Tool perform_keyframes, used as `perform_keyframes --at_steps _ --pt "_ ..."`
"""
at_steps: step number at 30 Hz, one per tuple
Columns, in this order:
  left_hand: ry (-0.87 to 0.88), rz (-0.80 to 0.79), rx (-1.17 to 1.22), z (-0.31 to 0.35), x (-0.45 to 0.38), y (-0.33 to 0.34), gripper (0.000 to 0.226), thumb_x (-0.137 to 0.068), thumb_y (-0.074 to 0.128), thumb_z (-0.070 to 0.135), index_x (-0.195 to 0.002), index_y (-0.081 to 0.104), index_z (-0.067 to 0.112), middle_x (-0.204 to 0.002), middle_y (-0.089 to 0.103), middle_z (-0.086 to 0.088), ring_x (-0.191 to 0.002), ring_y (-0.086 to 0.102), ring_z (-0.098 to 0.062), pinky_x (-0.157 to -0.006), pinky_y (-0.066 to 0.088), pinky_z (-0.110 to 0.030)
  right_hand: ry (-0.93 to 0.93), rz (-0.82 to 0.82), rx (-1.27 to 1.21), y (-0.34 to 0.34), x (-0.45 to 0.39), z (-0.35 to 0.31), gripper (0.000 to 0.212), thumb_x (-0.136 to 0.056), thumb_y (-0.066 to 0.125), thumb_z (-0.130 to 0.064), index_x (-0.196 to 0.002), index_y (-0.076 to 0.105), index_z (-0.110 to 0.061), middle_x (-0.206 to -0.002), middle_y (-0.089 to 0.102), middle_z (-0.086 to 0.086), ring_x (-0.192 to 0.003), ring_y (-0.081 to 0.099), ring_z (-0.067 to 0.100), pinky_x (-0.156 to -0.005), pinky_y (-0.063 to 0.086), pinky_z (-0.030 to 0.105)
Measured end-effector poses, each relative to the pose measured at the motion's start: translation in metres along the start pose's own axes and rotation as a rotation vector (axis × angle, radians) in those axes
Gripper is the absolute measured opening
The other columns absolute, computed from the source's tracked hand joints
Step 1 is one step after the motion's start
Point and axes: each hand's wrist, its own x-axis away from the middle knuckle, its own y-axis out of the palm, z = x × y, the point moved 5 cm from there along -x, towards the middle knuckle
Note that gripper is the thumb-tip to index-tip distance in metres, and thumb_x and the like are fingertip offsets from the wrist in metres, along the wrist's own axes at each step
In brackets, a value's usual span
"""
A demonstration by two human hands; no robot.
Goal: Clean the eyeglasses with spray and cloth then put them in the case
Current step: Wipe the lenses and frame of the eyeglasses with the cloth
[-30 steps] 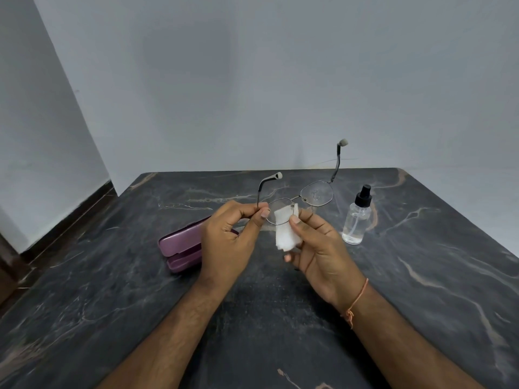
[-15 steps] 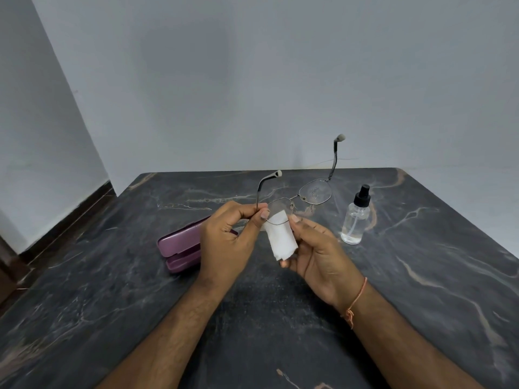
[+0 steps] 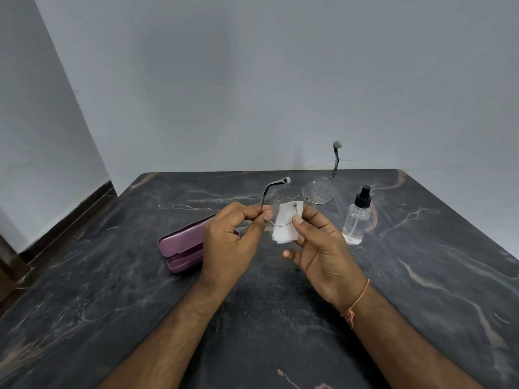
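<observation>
The eyeglasses (image 3: 304,202) hang in the air above the surface (image 3: 421,276), their long axis running from the left hand (image 3: 233,237) up and away to the right. The left hand's grip pinches the near temple hinge. The right hand (image 3: 317,245) pinches the white cloth (image 3: 285,227) over the near lens, beside that grip. The other lens lies bare beyond, nearer the spray bottle (image 3: 356,220). The purple case (image 3: 182,247) rests left.

Bare forearms; an orange thread bracelet (image 3: 356,302) circles the right wrist.

Cloth (image 3: 285,226) shifted across lens — right hand (image 3: 317,242) thumb moved up.
</observation>
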Motion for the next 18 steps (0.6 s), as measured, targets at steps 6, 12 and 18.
perform_keyframes --at_steps 6,12,18 --pt "0.006 -0.011 0.005 -0.0003 0.0007 -0.0001 0.013 -0.095 0.082 0.012 -0.106 0.085 0.006 -0.099 0.081 0.002 -0.095 0.076 -0.01 -0.083 0.057 -0.021 0.062 -0.094 0.009 0.0026 0.0005 0.0038 0.038 -0.098 0.069 -0.024 -0.135 0.067 -0.017 -0.122 0.075 0.008 -0.098 0.073 0.015 -0.065 0.055 0.033" --pt "0.004 -0.004 -0.007 -0.0007 0.0001 -0.0018 0.012 -0.095 0.082 0.012 -0.106 0.084 0.007 -0.101 0.081 0.002 -0.097 0.076 -0.007 -0.083 0.057 -0.019 0.13 -0.123 0.066 0.004 0.0014 0.008 0.04 -0.093 0.067 -0.035 -0.124 0.076 -0.011 -0.108 0.075 0.012 -0.087 0.071 0.02 -0.061 0.053 0.033" --pt "0.027 0.015 -0.008 0.0018 -0.0008 -0.0017 0.01 -0.095 0.082 0.013 -0.103 0.084 0.008 -0.1 0.081 0.003 -0.098 0.077 -0.005 -0.085 0.058 -0.021 0.034 0.009 0.077 -0.0027 -0.002 0.0039 0.025 -0.092 0.073 -0.024 -0.113 0.074 -0.013 -0.101 0.076 0.008 -0.074 0.069 0.015 -0.055 0.051 0.028"
